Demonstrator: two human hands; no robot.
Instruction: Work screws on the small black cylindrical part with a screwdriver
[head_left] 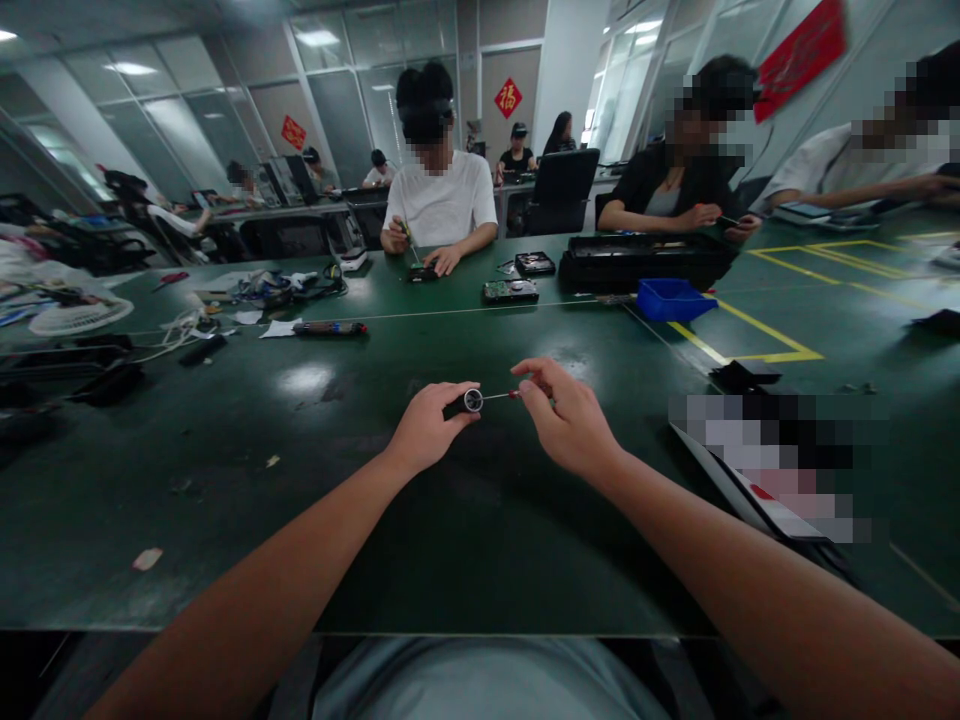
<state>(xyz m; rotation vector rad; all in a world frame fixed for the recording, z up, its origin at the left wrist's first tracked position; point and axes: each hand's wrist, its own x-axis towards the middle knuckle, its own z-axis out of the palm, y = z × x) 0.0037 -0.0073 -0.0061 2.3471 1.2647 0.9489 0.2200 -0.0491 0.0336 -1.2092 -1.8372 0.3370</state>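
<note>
My left hand [429, 425] is closed round a small round black and silver part [472, 401], held just above the dark green table [300, 500]. My right hand [568, 420] pinches a thin screwdriver [501, 396] with a red collar, its tip pointing left into the round part. Both hands meet near the middle of the table, close to me.
Across the table a person in a white shirt works on a hard drive [422, 272]. More drives [510, 291] lie nearby, with a black tray [645, 262] and a blue bin [669, 299]. A pen-like tool [330, 328] and cables lie at left. Other people sit at right.
</note>
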